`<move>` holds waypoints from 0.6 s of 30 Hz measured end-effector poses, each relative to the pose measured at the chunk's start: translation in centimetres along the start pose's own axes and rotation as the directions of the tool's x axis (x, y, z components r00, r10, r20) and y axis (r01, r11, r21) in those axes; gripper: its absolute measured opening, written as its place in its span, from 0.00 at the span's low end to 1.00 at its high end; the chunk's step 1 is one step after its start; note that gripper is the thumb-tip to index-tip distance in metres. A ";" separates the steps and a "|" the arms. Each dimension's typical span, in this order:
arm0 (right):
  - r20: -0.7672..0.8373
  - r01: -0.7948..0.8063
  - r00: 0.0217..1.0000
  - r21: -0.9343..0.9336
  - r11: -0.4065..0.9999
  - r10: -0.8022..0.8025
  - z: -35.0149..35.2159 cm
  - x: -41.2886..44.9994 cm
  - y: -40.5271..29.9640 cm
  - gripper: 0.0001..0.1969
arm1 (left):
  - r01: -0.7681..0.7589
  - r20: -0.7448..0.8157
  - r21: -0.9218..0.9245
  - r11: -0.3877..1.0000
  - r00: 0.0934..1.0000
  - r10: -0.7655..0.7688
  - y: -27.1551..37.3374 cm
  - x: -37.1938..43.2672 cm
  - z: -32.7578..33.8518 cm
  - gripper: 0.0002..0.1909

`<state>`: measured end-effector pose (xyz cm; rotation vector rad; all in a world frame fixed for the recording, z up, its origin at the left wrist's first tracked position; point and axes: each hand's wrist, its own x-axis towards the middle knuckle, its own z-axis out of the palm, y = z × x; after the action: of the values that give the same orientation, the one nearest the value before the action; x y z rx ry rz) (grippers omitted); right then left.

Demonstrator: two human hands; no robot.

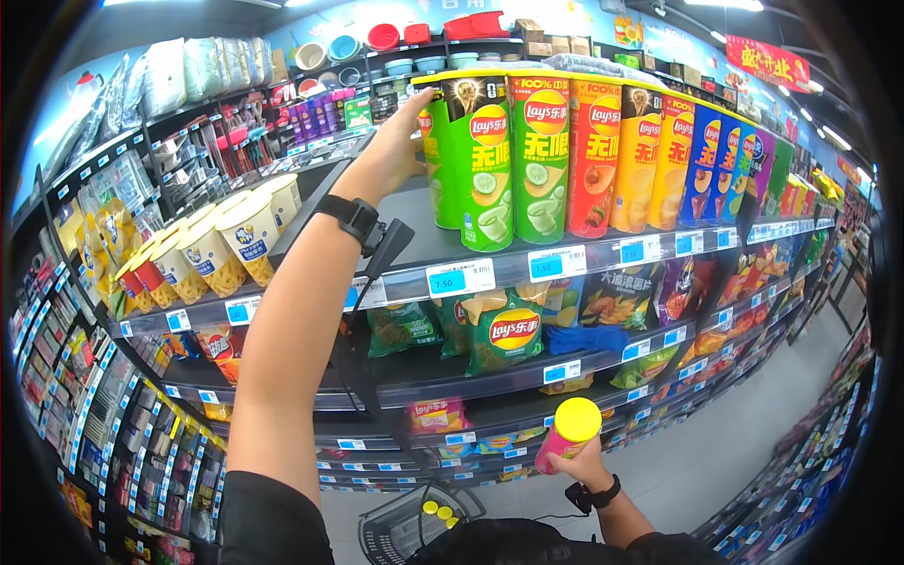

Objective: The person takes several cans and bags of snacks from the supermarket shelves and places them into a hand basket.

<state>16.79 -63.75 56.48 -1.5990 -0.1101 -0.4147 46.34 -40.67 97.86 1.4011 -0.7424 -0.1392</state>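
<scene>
My left hand point(401, 145) reaches up to the top shelf, against the left side of a green Lay's chip canister point(441, 180) with a yellow lid. Some of its fingers are hidden by the canister. Another green canister point(486, 183) stands just in front, near the shelf edge. Low on the right, my right hand point(585, 462) grips a pink chip canister point(565, 445), its yellow lid facing up. The held canister is apart from the shelves.
Red, orange and blue canisters point(593, 162) continue the row rightward. Pale snack cups point(247, 229) line the shelf at left. Bagged chips point(512, 332) fill lower shelves. A grey shopping basket point(395, 533) below holds several yellow-lidded items. Grey aisle floor point(706, 438) runs to the right.
</scene>
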 end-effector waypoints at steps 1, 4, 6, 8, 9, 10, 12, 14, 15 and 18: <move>-0.030 0.011 0.999 -0.016 1.000 -0.012 -0.3 -0.1 0.2 0.36 | -0.002 -0.001 -0.002 1.000 1.000 0.002 0.1 0.2 0.7 0.41; -0.023 0.004 1.000 -0.022 1.000 -0.004 -1.0 0.2 0.0 0.36 | -0.107 -0.231 0.080 0.991 0.965 0.123 -0.5 1.5 0.6 0.44; 0.012 -0.017 1.000 -0.017 1.000 0.017 -1.2 0.5 -0.1 0.35 | -0.159 -0.210 0.115 0.981 0.961 0.180 -0.4 2.3 0.0 0.44; 0.002 0.001 1.000 -0.014 1.000 -0.001 -1.4 0.7 0.0 0.34 | -0.207 -0.178 0.147 0.967 0.956 0.231 0.3 2.7 -0.4 0.40; 0.006 0.000 1.000 -0.018 1.000 0.000 -1.4 0.8 -0.2 0.34 | -0.207 -0.183 0.144 0.968 0.955 0.232 0.9 2.8 -0.4 0.40; 0.000 -0.013 1.000 -0.003 1.000 0.013 -1.3 0.8 -0.5 0.34 | -0.258 -0.114 0.239 0.936 0.950 0.291 1.6 2.8 -0.4 0.35; -0.003 -0.028 1.000 0.008 1.000 0.028 -1.1 0.8 -0.6 0.34 | -0.332 0.020 0.361 0.871 0.937 0.349 2.9 2.9 -0.6 0.24; -0.019 -0.038 0.999 0.000 0.999 0.038 -0.9 0.6 -0.4 0.34 | -0.299 0.052 0.472 0.829 0.948 0.313 3.8 3.9 -1.4 0.21; -0.018 -0.040 0.999 -0.002 0.999 0.040 -0.7 0.5 -0.5 0.34 | -0.268 0.084 0.582 0.768 0.959 0.271 4.2 4.2 -1.7 0.20; -0.003 -0.052 0.999 -0.025 0.998 0.052 -0.2 0.3 -0.4 0.35 | -0.279 0.057 0.790 0.546 0.920 0.388 4.4 5.6 -2.7 0.20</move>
<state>16.90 -64.00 56.95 -1.6220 -0.0618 -0.3787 50.59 -40.36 104.14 2.0457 -1.0137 0.6748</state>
